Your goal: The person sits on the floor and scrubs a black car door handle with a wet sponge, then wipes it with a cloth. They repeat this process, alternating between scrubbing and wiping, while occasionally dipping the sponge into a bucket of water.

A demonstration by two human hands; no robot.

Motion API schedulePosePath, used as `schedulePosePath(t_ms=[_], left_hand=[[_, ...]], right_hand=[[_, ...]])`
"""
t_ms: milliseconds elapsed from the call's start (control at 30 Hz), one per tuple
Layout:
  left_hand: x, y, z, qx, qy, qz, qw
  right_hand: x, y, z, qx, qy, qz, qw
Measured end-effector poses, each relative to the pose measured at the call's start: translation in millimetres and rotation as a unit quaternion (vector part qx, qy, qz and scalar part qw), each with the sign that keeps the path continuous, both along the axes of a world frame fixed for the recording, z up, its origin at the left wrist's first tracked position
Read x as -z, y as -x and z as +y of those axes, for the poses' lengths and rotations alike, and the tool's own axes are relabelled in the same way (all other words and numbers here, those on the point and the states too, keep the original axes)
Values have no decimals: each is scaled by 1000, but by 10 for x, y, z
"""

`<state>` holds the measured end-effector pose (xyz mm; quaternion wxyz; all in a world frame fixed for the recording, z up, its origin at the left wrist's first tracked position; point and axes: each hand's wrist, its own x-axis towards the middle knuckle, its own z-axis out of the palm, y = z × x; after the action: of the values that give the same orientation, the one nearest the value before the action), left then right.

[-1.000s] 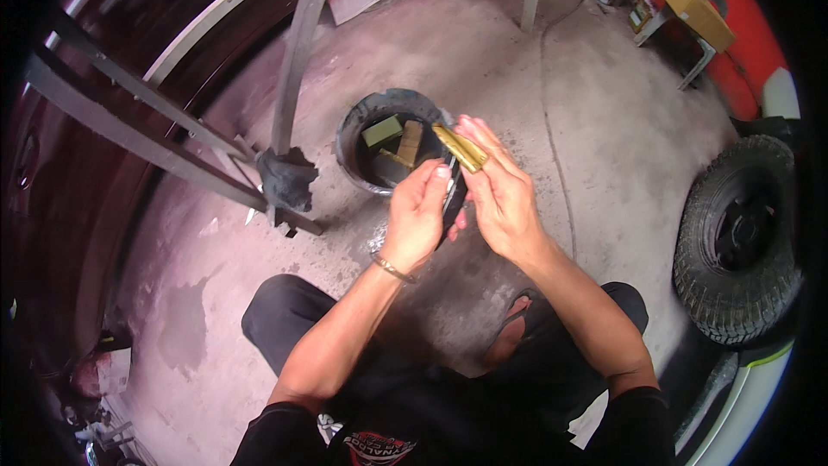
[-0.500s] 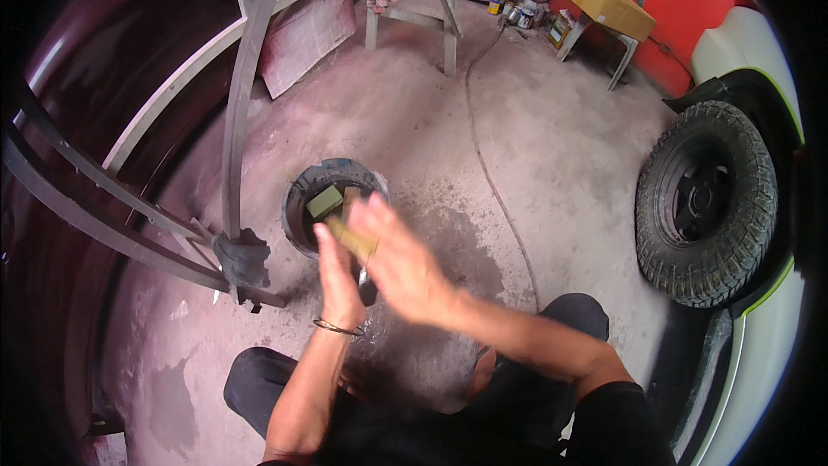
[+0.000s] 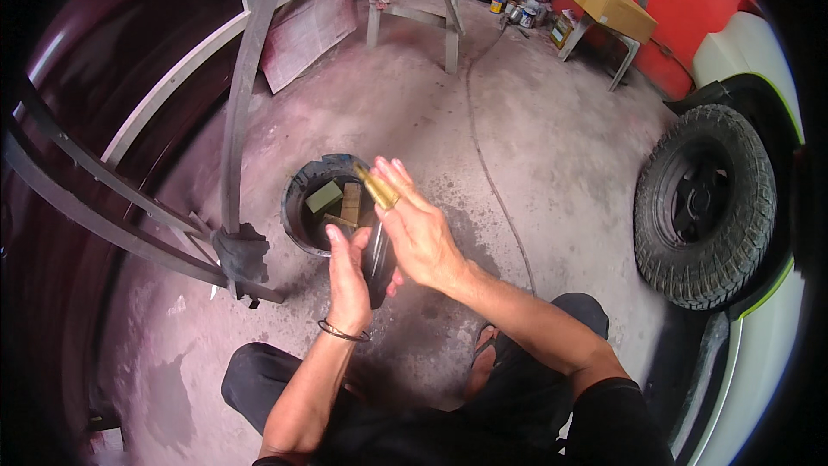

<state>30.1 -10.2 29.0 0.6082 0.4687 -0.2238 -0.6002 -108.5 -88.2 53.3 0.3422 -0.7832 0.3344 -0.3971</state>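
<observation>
My left hand (image 3: 349, 280) holds a dark, flat, shiny piece (image 3: 378, 261) of a kind I cannot make out, its fingertips curling past the far side. Right beside it is my right hand (image 3: 424, 237), fingers stretched long, gripping a wet-looking yellowish pad (image 3: 378, 189) at the thumb side. The pad is tilted and apart from the dark piece. Just beyond both hands stands a round dark bucket (image 3: 297, 198) with a ragged rim. Inside it lie a green block (image 3: 324, 198) and a brown block (image 3: 351, 202); my hands partly cover its near right side.
A curved metal frame (image 3: 235, 112) rises at left, with a dark cloth (image 3: 241, 256) at its foot. A hose (image 3: 485, 164) crosses the wet-stained concrete floor. At right is a big tyre (image 3: 707, 207) by a vehicle. Cans (image 3: 528, 15) and a cardboard box (image 3: 611, 7) on a chair stand far back.
My right hand and the yellowish pad have moved up and away from the left hand's palm. The dark piece and the brown block now show more.
</observation>
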Motion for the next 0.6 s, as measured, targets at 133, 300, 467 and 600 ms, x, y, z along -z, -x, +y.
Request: schedulePosePath(t_ms=[133,300,467,600], left_hand=[[131,-198,-145,-88,-2,8,996],[-123,-23,26,87,-30,18,996],[-159,-75,-33,46,24,33,998],[-9,-141,-160,-17,65,61,996]], right_hand=[[189,-74,510,-91,92,34,991],[-3,-16,-187,47,-105,-56,992],[-153,406,-690,74,-372,-351,856],[-267,532,-627,69,-405,-353,841]])
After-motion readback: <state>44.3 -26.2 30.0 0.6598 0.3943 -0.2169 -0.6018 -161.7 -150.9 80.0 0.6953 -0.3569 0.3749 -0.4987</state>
